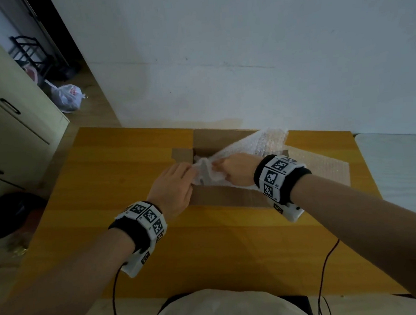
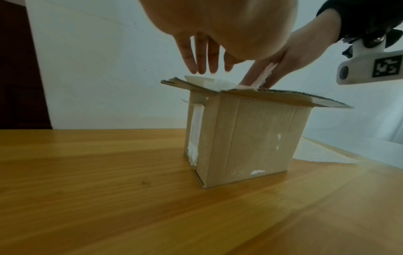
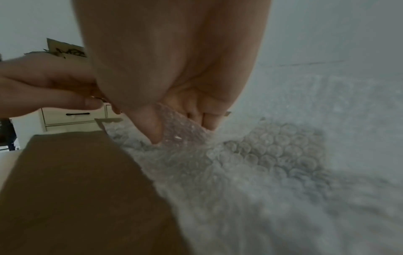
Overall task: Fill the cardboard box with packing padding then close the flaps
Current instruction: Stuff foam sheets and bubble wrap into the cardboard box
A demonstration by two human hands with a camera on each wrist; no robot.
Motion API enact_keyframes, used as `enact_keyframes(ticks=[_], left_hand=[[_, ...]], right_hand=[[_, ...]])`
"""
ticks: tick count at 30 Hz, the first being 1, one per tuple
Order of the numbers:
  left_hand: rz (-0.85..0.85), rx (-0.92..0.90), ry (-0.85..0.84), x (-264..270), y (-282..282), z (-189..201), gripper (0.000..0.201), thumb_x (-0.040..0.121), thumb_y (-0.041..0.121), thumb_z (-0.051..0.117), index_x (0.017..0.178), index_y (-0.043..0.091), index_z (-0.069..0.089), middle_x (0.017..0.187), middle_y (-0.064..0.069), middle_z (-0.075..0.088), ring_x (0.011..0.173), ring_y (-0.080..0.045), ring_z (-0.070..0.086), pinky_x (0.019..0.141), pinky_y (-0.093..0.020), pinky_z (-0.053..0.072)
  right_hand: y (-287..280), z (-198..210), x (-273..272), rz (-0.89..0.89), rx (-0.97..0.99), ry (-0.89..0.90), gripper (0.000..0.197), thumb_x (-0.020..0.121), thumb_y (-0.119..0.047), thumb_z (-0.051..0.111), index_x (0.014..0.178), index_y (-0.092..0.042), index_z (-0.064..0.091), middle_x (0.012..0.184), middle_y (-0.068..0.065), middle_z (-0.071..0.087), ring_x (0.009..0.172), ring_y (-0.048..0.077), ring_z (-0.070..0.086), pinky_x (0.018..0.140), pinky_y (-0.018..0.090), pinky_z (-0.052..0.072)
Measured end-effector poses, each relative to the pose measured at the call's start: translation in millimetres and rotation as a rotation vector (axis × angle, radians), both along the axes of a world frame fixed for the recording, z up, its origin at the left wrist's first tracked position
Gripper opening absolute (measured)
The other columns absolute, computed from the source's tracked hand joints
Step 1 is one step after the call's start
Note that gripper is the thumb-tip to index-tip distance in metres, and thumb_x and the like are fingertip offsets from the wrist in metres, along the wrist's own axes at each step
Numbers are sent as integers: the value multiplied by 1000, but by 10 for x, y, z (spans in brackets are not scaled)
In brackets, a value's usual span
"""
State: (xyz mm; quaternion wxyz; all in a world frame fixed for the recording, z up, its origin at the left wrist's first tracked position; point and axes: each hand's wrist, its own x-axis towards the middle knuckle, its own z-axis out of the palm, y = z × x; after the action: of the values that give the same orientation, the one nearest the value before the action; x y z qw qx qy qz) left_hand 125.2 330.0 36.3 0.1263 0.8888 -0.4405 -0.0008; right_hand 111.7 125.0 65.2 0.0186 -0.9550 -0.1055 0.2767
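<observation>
An open cardboard box point(image 1: 229, 198) point(image 2: 246, 138) stands on the wooden table point(image 1: 129, 167) with its flaps spread outward. A sheet of bubble wrap point(image 1: 262, 143) point(image 3: 261, 163) runs from the right down into the box mouth. My right hand point(image 1: 219, 167) point(image 3: 174, 132) pinches a bunched part of the wrap between thumb and fingers, just over the opening. Over the box's left side, my left hand point(image 1: 190, 170) point(image 2: 202, 69) has straight fingers pointing down at the wrap and grips nothing. The inside of the box is mostly hidden.
More bubble wrap point(image 1: 324, 169) lies flat on the table to the right of the box. A white surface point(image 1: 397, 170) adjoins the table's right edge. A cabinet point(image 1: 10, 120) stands at the left, the wall close behind. Cables point(image 1: 323, 272) hang off the near edge.
</observation>
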Motion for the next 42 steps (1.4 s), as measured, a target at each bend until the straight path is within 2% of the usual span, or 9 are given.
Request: enact_keyframes(ticks=[7,10,15,18,21,31,35,38,42], left_hand=[[2,78,32,-5,103,-39,42,88,24,33,106,6,66,107,-10,68,99,-27,64,91,-38,49],[-5,58,68,-33,83,-40,41,95,21,33,128,8,54,132,-10,57,126,-23,50,112,-31,20],[-35,229,126,-9,-7,-104,49,101,30,22,149,18,21,154,-1,27,144,-9,15,115,-26,-11],[-84,343,92,59,-63,-134,57,98,42,8,151,23,13,156,6,21,145,-8,11,118,-36,-8],[-122,439,59,102,-120,-95,59,97,45,1,151,25,13,157,7,18,146,-9,8,118,-39,-8],[-100,548,178,159,-389,1,51,101,40,11,141,23,37,147,3,40,140,-12,26,118,-43,-6],[-94,530,201,176,-389,-4,50,100,42,12,134,26,45,143,3,45,137,-11,31,119,-43,-4],[-97,517,201,151,-373,12,48,101,42,13,133,27,45,144,3,44,136,-12,32,119,-43,-4],[-120,465,149,95,-316,24,48,102,39,14,143,23,35,149,3,37,140,-14,27,117,-39,-3]], right_hand=[[194,-79,84,-103,140,120,43,98,-16,37,141,-14,40,146,11,41,133,28,40,111,37,32],[282,-121,138,-94,87,183,42,101,-25,30,140,-12,40,150,11,35,137,27,35,114,38,29],[314,-151,161,-101,53,241,52,102,-34,17,150,-13,17,159,10,13,147,25,12,120,39,11],[301,-61,182,-156,81,281,47,98,-20,35,143,-9,33,153,14,29,139,28,29,114,38,25],[255,-19,157,-176,117,263,48,94,-25,43,141,-16,38,147,10,39,131,27,41,107,38,37],[105,343,47,-188,123,273,50,94,-1,31,143,-15,39,152,8,34,139,25,31,113,33,25],[157,363,22,-199,0,354,42,98,-13,36,139,-9,43,145,14,41,134,29,39,111,35,30],[211,260,28,-136,-68,363,38,97,-17,44,132,-6,51,135,18,52,125,34,49,105,40,41],[358,-1,45,-69,-269,441,39,99,-8,38,137,0,41,143,17,42,132,29,42,110,34,34]])
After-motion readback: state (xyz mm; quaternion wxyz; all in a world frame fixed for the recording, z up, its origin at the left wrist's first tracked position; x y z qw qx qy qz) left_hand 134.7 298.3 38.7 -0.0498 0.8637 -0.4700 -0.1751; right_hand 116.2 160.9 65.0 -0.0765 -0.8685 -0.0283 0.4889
